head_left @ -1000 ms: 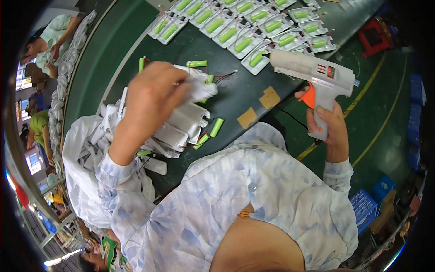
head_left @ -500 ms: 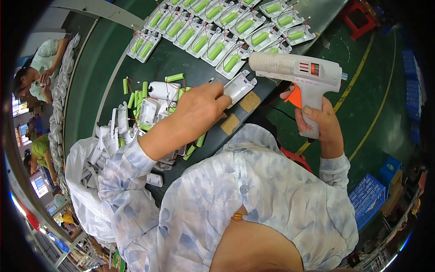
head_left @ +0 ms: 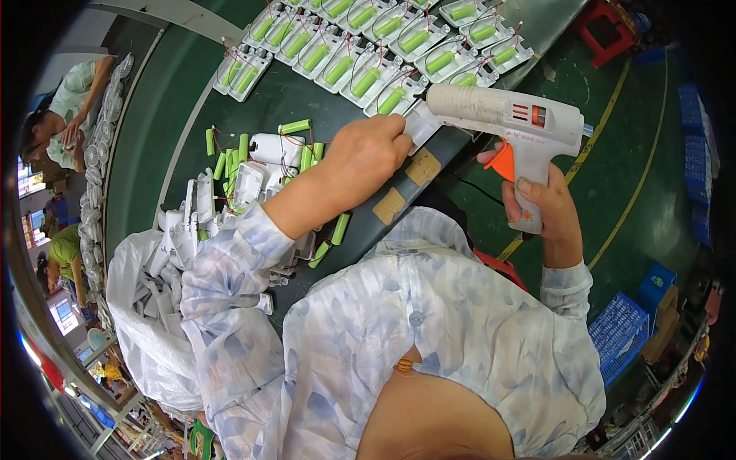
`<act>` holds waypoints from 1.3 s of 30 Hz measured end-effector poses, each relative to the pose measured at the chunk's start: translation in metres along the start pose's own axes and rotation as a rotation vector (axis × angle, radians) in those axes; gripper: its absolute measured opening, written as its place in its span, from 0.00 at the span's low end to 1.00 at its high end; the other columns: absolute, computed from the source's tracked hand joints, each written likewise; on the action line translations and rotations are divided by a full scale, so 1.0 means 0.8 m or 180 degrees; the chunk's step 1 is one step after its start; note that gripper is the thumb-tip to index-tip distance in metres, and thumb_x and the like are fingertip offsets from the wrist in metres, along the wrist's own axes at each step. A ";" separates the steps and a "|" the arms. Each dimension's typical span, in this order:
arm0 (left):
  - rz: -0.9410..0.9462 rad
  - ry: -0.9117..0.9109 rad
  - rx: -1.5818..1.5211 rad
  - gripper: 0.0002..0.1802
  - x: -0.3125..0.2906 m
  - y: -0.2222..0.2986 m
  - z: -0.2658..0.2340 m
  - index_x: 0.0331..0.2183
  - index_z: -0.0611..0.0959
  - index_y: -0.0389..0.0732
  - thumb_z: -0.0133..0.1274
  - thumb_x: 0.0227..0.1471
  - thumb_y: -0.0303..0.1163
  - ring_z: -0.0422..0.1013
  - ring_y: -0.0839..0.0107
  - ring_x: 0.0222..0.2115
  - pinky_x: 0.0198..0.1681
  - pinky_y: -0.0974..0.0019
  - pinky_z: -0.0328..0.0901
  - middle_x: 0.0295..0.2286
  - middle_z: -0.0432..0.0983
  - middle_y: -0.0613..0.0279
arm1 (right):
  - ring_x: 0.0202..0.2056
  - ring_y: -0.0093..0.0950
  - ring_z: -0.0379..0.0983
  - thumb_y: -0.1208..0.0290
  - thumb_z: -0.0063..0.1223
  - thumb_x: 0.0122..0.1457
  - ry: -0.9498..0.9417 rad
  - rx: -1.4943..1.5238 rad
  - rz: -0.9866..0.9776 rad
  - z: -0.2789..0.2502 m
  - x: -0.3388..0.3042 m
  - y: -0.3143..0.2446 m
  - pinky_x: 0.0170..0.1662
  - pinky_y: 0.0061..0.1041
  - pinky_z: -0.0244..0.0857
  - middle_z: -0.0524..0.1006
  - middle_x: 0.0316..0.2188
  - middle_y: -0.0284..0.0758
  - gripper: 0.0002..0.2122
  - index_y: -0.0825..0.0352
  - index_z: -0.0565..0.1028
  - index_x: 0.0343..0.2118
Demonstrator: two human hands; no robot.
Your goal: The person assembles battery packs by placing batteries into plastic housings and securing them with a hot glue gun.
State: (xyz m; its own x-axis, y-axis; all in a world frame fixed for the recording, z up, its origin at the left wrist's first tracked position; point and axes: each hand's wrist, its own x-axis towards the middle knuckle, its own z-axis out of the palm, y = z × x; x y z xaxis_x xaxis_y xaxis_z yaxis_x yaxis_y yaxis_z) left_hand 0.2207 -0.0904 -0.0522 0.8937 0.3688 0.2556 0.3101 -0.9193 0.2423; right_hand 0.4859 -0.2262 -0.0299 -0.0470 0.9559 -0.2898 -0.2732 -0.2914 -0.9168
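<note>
White plastic is jutting past the left hand (head_left: pixel 366 157), whose fingers are curling nearly closed on a shallow white casing (head_left: pixel 421 126) (their exact grip is hiding behind the knuckles). That casing is showing over the edge of a dark green table (head_left: pixel 268 111), near the dark nozzle (head_left: pixel 420 96) of a pale grey, orange-triggered glue gun (head_left: pixel 506 111). The right hand (head_left: pixel 553 207) is wrapping around the gun's handle. Farther out, white plastic trays (head_left: pixel 243 95) holding green cylindrical cells (head_left: pixel 367 82) are lying in rows, and a translucent white plastic bag (head_left: pixel 153 360) is slumping leftward.
</note>
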 end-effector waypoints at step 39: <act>-0.1349 -0.0314 0.0007 0.05 -0.050 -0.042 -0.043 0.28 0.83 0.40 0.60 0.48 0.30 0.73 0.54 0.30 0.33 0.52 0.68 0.26 0.74 0.56 | 0.18 0.19 0.66 0.64 0.52 0.55 -0.0041 -0.0630 0.0261 -0.007 -0.035 -0.008 0.22 0.19 0.62 0.77 0.42 0.38 0.22 0.73 0.70 0.50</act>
State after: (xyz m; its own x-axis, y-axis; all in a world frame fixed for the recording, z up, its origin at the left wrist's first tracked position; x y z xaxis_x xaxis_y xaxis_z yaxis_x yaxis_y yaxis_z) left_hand 0.1631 -0.0694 -0.0386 0.7139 0.6990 0.0432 0.6569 -0.6898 0.3044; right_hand 0.4945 -0.2515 -0.0171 -0.0741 0.9287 -0.3633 -0.0739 -0.3685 -0.9267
